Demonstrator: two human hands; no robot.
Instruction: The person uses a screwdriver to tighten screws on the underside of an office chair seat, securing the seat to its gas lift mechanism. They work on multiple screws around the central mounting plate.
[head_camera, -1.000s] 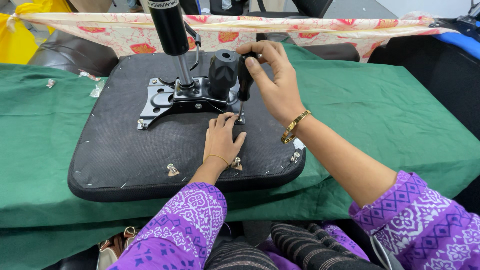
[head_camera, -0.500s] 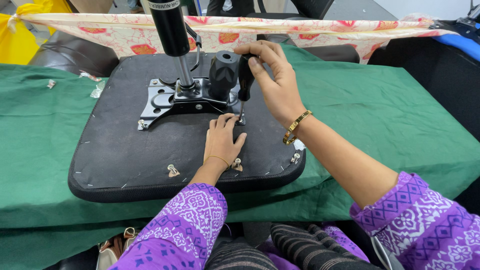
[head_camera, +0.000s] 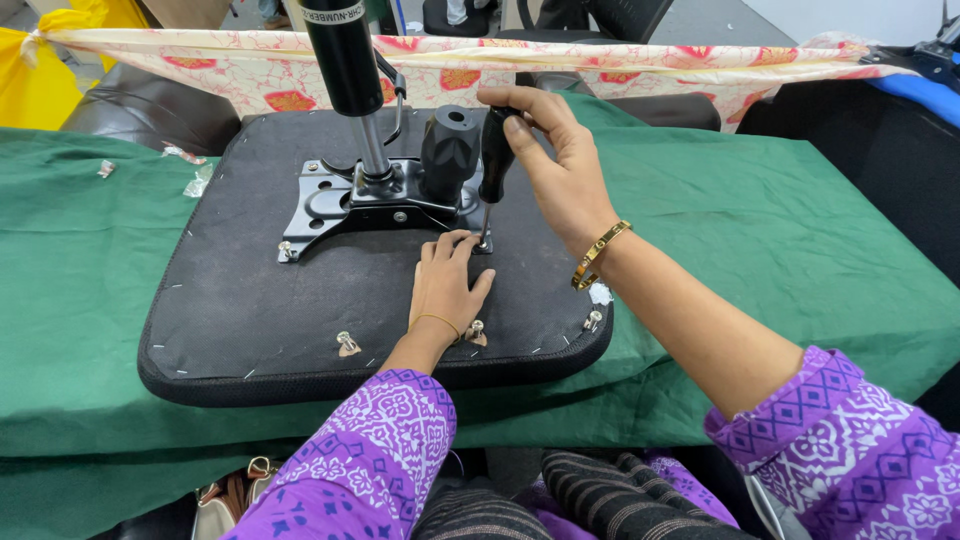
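An upturned black chair seat (head_camera: 250, 310) lies on a green cloth. A black metal mounting plate (head_camera: 345, 205) with a gas cylinder (head_camera: 345, 60) and a black knob (head_camera: 449, 150) is fixed to its middle. My right hand (head_camera: 560, 170) grips a black-handled screwdriver (head_camera: 495, 150), held upright with its tip at the plate's near right corner. My left hand (head_camera: 445, 285) rests flat on the seat, fingertips beside the screwdriver tip. Small silver fittings (head_camera: 347, 344) stand along the seat's near edge.
The green cloth (head_camera: 800, 250) covers the table on all sides of the seat. A floral fabric strip (head_camera: 640, 60) runs across the back, with yellow fabric (head_camera: 40, 80) at far left and dark chair parts (head_camera: 150, 115) behind. Small wrappers (head_camera: 195, 180) lie left of the seat.
My right hand has turned slightly on the screwdriver handle. My left hand and the seat have stayed in place.
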